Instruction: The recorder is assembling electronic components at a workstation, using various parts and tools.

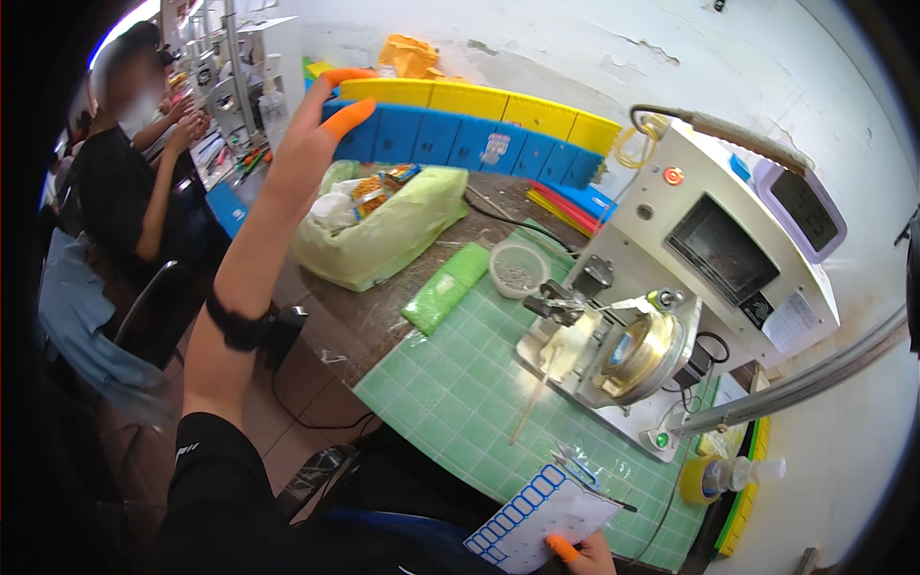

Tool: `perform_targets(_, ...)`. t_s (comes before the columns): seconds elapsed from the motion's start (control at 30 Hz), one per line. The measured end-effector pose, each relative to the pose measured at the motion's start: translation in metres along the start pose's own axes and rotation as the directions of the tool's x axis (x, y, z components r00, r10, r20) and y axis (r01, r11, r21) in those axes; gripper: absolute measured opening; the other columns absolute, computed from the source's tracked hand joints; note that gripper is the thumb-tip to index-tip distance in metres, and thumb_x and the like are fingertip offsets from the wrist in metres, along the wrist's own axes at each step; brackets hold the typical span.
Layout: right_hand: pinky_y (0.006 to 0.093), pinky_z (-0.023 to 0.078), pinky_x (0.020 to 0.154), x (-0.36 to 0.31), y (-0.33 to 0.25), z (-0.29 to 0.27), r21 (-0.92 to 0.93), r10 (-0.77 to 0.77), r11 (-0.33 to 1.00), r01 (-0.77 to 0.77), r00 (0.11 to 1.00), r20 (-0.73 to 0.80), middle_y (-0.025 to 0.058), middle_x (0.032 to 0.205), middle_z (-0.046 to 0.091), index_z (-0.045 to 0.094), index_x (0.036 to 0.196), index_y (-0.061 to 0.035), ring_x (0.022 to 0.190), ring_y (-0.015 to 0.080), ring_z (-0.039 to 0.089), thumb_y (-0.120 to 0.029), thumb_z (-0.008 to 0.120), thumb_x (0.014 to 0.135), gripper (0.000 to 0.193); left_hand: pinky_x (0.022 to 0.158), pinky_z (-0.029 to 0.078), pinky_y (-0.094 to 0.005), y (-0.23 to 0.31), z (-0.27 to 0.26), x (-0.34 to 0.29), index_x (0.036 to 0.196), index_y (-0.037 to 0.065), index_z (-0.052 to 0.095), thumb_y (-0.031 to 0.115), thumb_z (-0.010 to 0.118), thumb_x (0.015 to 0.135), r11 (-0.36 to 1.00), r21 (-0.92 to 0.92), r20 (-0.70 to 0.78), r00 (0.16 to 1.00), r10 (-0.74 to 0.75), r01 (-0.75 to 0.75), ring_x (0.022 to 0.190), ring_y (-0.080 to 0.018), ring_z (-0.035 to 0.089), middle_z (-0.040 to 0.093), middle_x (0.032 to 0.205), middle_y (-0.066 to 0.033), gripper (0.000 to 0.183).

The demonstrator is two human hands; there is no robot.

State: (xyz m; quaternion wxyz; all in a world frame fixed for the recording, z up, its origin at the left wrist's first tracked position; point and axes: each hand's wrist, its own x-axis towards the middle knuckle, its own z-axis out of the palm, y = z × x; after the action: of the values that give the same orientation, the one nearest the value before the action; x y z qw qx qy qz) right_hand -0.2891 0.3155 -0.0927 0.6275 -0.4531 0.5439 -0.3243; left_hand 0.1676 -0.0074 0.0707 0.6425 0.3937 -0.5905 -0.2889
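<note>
My left hand (311, 123) is stretched up and forward at the left end of a row of blue bins (436, 139) with yellow backs. Orange finger covers sit on its thumb and forefinger, which are spread apart. I see nothing between them, and whether they touch the bins I cannot tell. Low in the view, my right hand (586, 556) grips a white sheet (546, 522) with blue-outlined boxes along one edge. Its orange-covered thumb presses on top; the other fingers are mostly hidden. Beside the sheet lie tweezers or small scissors with blue handles (578, 468), partly covered.
A benchtop machine (661, 355) with a round metal bowl stands at right on a green gridded mat (460, 412). Nearby are a tub of small parts (517, 266), a green packet (447, 287) and a pale green bag (374, 240). Another person (125, 182) sits at far left.
</note>
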Motion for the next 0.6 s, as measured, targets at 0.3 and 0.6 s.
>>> perform_targets(0.3, 0.0267, 0.044, 0.068, -0.006, 0.001, -0.002, 0.075, 0.117, 0.990, -0.116, 0.993, -0.018, -0.0003, 0.090, 0.062, 0.067, 0.108, -0.0030, 0.077, 0.0103, 0.056, -0.012, 0.067, 0.096, 0.015, 0.091, 0.052, -0.0287, 0.072, -0.099, -0.149, 0.137, 0.007, 0.051, 0.013, 0.063, 0.093, 0.998, 0.031, -0.238, 0.970, 0.058, -0.052, 0.109, -0.0144, 0.061, 0.059, 0.128, -0.0075, 0.046)
perform_targets(0.6, 0.0472, 0.048, 0.093, -0.011, -0.032, 0.014, 0.302, -0.467, 0.847, 0.438, 0.884, 0.029, 0.0149, 0.109, 0.063, 0.066, 0.108, -0.0019, 0.097, 0.0307, 0.060, -0.030, 0.077, 0.087, 0.037, 0.102, 0.048, -0.0335, 0.064, -0.140, -0.230, 0.132, 0.004, 0.058, 0.012, 0.069, 0.087, 0.988, -0.144, -0.164, 0.983, -0.086, 0.062, 0.116, -0.0199, 0.061, 0.062, 0.126, -0.0094, 0.047)
